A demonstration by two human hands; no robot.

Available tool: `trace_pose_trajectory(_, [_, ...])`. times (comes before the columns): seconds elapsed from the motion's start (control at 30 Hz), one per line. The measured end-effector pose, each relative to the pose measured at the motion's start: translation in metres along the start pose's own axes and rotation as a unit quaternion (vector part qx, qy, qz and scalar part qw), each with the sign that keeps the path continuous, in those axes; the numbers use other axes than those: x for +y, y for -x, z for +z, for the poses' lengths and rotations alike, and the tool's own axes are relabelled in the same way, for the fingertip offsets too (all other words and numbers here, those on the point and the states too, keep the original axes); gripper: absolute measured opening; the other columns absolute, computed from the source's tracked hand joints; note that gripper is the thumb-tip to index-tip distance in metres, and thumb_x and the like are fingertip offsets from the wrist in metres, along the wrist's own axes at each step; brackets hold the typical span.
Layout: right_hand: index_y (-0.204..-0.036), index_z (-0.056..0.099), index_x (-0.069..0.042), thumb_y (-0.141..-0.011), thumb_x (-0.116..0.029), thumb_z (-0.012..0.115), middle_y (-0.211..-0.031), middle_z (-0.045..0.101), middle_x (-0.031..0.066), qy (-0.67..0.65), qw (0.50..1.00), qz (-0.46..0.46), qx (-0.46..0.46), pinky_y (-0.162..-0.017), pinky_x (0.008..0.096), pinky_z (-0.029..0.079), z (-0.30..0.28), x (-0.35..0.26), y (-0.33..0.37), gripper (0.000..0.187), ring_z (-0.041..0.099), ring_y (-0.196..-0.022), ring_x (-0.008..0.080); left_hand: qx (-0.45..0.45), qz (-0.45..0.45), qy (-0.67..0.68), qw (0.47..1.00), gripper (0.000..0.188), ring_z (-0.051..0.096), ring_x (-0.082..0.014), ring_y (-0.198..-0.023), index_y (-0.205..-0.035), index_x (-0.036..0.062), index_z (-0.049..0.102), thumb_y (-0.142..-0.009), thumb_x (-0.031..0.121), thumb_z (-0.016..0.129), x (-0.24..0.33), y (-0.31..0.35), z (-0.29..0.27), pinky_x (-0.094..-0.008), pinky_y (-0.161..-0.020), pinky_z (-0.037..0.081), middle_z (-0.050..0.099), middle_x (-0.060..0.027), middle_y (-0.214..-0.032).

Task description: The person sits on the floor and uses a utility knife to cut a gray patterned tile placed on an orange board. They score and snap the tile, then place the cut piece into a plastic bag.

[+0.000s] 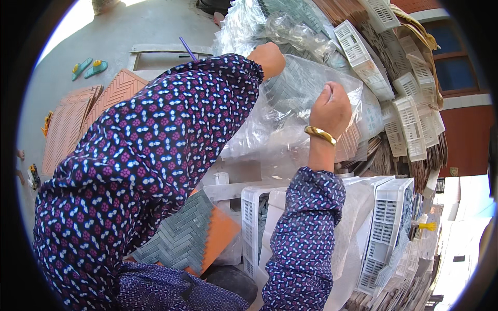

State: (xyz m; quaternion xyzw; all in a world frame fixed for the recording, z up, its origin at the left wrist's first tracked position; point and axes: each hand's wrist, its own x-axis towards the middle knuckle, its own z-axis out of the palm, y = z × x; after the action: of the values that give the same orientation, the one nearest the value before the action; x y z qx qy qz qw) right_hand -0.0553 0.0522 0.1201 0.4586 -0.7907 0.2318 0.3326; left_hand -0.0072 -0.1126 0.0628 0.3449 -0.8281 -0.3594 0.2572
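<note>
A clear plastic sheet (306,67) spreads crinkled between my two hands, over a grey-green herringbone tile panel seen through it. My left hand (268,59) is curled at the sheet's upper left side, the back of the hand showing and its fingertips hidden. On the right, my right hand (332,110), with a gold bangle at the wrist, is closed with the thumb pressed against the fingers at the plastic. Low in the view, by my lap, lies another green herringbone tile panel (181,233) on an orange, saw-edged backing (222,236).
White plastic crates (386,233) stand at the lower right; more crates (363,59) lean among stacked sheets at the upper right. Orange herringbone panels (72,124) rest on the grey floor at left, near green slippers (96,68). A low bench frame (166,49) stands behind my left arm.
</note>
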Motion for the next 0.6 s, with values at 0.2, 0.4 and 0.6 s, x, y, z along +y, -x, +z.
trace_pose_trajectory(0.2, [-0.101, 0.058, -0.011, -0.078, -0.018, 0.055, -0.096, 0.057, 0.0070, -0.096, 0.975, 0.054, -0.196, -0.074, 0.0438, 0.038, 0.051, 0.015, 0.055, 0.025, 0.052, -0.094, 0.0264, 0.124, 0.158, -0.069, 0.977, 0.032, 0.048, -0.0258, -0.108, -0.107, 0.0044, 0.053, -0.082, 0.024, 0.051, 0.002, 0.021, 0.002, -0.0349, -0.088, 0.040, 0.054, -0.0137, -0.112])
trace_pose_trajectory(0.4, [-0.097, 0.059, -0.011, -0.076, -0.015, 0.056, -0.101, 0.058, 0.0055, -0.110, 0.974, 0.010, -0.197, -0.077, 0.0428, 0.040, 0.060, 0.036, 0.053, 0.022, 0.052, -0.094, 0.0270, -0.097, 0.369, -0.162, 0.910, 0.045, 0.039, -0.0246, -0.119, -0.123, 0.0118, 0.043, -0.088, 0.039, 0.041, -0.017, 0.055, 0.026, -0.0479, -0.098, 0.027, 0.047, -0.0065, -0.123])
trace_pose_trajectory(0.6, [-0.102, 0.060, -0.016, -0.080, -0.027, 0.053, -0.107, 0.055, 0.0078, -0.023, 0.961, 0.081, -0.265, -0.083, 0.0465, 0.039, 0.072, 0.046, 0.030, 0.025, 0.050, -0.100, 0.0296, -0.109, 0.328, -0.243, 0.906, 0.053, 0.025, -0.0279, -0.128, -0.129, 0.0200, 0.039, -0.086, 0.051, 0.034, -0.028, 0.045, 0.030, -0.0626, -0.096, 0.015, 0.032, -0.0038, -0.137])
